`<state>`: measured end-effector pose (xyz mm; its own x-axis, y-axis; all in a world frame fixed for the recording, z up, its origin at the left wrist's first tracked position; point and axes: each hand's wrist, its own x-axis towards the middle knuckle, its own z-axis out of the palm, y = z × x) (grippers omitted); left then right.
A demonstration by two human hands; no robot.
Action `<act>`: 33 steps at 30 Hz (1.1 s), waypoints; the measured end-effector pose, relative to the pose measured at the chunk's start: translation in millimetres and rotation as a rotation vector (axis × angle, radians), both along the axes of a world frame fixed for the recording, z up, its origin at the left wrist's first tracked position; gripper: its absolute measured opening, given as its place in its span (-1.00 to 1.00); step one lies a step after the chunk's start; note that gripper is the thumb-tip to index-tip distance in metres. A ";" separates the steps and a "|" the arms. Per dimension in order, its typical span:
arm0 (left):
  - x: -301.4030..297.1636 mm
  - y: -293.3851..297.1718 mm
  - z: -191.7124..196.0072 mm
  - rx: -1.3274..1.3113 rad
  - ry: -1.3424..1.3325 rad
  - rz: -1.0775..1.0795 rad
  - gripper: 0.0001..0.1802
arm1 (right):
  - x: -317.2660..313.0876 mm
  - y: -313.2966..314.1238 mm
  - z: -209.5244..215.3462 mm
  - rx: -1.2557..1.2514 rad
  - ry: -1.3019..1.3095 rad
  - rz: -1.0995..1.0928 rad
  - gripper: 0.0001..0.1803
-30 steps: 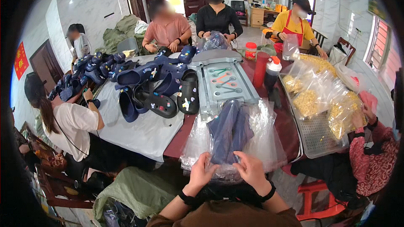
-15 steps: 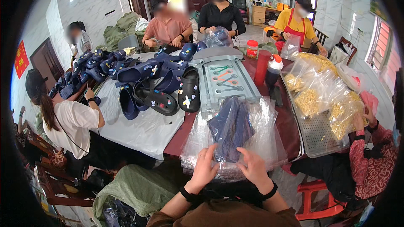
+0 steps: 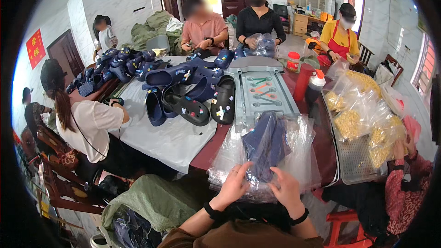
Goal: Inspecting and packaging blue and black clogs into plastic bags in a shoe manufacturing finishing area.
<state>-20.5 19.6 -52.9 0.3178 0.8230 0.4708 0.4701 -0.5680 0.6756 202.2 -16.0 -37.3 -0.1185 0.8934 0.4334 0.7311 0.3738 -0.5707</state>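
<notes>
A clear plastic bag with a pair of navy clogs (image 3: 265, 143) inside lies in front of me, on a stack of flat clear bags (image 3: 301, 163) at the table's near edge. My left hand (image 3: 234, 184) is at the lower left of the bagged clogs, thumb and index finger apart. At the lower right, my right hand (image 3: 285, 189) mirrors it, its fingers also spread. Both hands' fingertips are at the bag's near end, and I see no grip on the plastic. Just beyond the bag stands a grey plastic case (image 3: 264, 87) with coloured shapes on its top.
Black clogs with charms (image 3: 223, 103) and a heap of navy clogs (image 3: 172, 76) cover the table's left. At right are a dark sauce bottle (image 3: 316, 85), a red cylinder (image 3: 303, 81) and a metal tray (image 3: 356, 165) with bags of yellow pieces (image 3: 348, 124). Co-workers surround the table.
The whole view has shifted, so the scene sits farther right. My hands stay at the bagged clogs in much the same pose. The co-worker in yellow has lowered one hand toward the bag there.
</notes>
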 end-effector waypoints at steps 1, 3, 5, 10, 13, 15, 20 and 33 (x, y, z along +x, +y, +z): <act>0.5 0.1 -0.6 0.002 0.000 0.003 -0.24 | -0.4 0.1 -0.5 0.009 -0.003 -0.008 -0.37; 0.9 0.0 -0.7 0.011 -0.008 0.002 -0.23 | -0.4 0.4 -0.2 0.021 -0.006 -0.011 -0.36; 1.3 -1.2 0.1 0.012 -0.004 0.001 -0.22 | 0.5 -0.4 1.3 -0.104 -0.012 0.004 -0.36; 1.2 -1.0 3.7 -0.058 -0.013 -0.032 -0.17 | 1.9 -0.4 4.2 -0.087 -0.006 0.014 -0.36; 0.4 -0.7 4.3 -0.027 0.003 -0.045 -0.18 | 2.6 0.4 3.6 -0.090 0.004 0.014 -0.35; 0.4 -1.1 3.3 -0.123 -0.042 -0.059 -0.21 | 3.5 1.5 2.8 -0.084 0.017 0.017 -0.35; 1.7 2.3 -2.3 -0.058 -0.087 -0.099 -0.28 | 7.0 5.1 2.3 0.030 -0.039 0.046 -0.31; 14.9 1.6 -8.7 -0.031 -0.189 -0.010 -0.37 | 11.6 12.6 14.4 0.276 -0.089 0.001 -0.56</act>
